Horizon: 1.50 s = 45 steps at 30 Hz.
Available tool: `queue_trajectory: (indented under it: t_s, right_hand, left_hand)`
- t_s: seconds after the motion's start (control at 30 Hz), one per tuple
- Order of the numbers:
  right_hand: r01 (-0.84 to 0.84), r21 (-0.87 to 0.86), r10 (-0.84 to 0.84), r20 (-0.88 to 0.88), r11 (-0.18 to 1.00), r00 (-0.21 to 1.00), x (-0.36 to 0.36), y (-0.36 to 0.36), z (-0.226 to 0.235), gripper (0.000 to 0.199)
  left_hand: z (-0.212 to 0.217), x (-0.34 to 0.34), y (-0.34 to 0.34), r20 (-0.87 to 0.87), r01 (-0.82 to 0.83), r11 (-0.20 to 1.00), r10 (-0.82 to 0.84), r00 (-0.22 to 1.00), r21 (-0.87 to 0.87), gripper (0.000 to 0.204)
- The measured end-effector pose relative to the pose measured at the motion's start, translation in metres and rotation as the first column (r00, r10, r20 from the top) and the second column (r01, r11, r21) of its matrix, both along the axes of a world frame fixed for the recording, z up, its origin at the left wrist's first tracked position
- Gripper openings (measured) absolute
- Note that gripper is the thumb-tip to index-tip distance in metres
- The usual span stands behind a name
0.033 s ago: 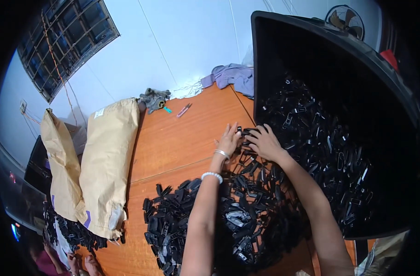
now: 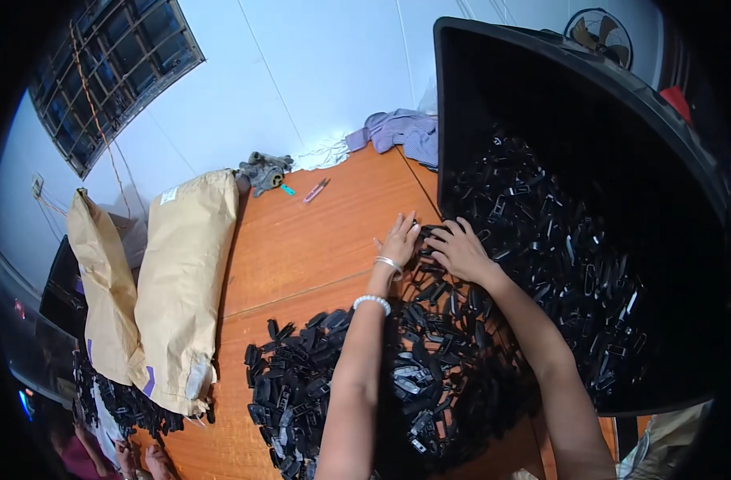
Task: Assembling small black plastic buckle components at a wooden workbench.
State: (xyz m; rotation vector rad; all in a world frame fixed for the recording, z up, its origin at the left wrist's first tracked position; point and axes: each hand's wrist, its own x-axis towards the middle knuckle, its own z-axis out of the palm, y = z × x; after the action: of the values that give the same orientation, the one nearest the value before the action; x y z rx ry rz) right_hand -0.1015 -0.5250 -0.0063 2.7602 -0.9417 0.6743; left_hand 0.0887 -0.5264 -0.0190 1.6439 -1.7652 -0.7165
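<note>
Many small black plastic pieces, several with clip-like frames, lie in a loose heap (image 2: 301, 376) on the wooden table under my forearms. At its far end, my left hand (image 2: 397, 244) rests beside a few black pieces, fingers stretched forward and thumb apart; a bracelet and a beaded band circle that wrist. Facing it, my right hand (image 2: 464, 252) lies palm down over pieces by the bin's edge, its fingers spread and slightly bent. Both hands touch or nearly touch the pieces between them. Close by on the right, a large black bin (image 2: 453, 96) lies tipped toward me, with more such pieces inside.
Two brown paper sacks (image 2: 185, 280) stand at left. Snips (image 2: 316, 190), a grey cloth bundle (image 2: 263, 172) and purple cloth (image 2: 405, 134) lie toward the wall. Another person's hands (image 2: 145, 460) show at lower left, near more black pieces. A fan (image 2: 599, 38) stands behind the bin.
My left fingers have shifted slightly around the black pieces, and one piece by their tips shows less. The right hand stays almost in place. The whole view has moved a little.
</note>
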Motion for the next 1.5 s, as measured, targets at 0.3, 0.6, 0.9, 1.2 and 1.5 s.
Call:
queue_trajectory:
  t_s: [0.3,0.6,0.9,1.2,1.5]
  right_hand:
    - [-0.061,0.332,-0.009,0.207,0.941,0.978,-0.043,0.05,0.013,0.025]
    - [0.489,-0.157,-0.239,0.72,0.858,0.652,-0.102,0.217,0.155,0.023]
    - [0.937,-0.016,-0.361,0.92,0.349,0.15,-0.215,0.304,0.15,0.063]
    - [0.959,-0.278,-0.511,0.833,-0.051,0.214,-0.255,0.296,0.13,0.062]
    - [0.795,0.507,-0.478,0.818,0.333,-0.32,-0.266,0.312,0.085,0.049]
  left_hand:
    - [-0.022,-0.067,0.027,0.062,0.15,0.989,-0.151,0.987,0.02,0.05]
    - [0.005,-0.055,0.052,-0.491,-0.076,0.996,0.093,0.866,0.054,0.034]
    - [-0.003,-0.026,-0.012,-0.008,-0.341,0.81,0.384,0.923,-0.477,0.035]
    - [-0.027,-0.069,-0.03,0.046,0.074,0.983,-0.067,0.997,-0.171,0.053]
    - [0.028,-0.073,-0.07,-0.229,-0.306,0.937,0.264,0.937,-0.171,0.027]
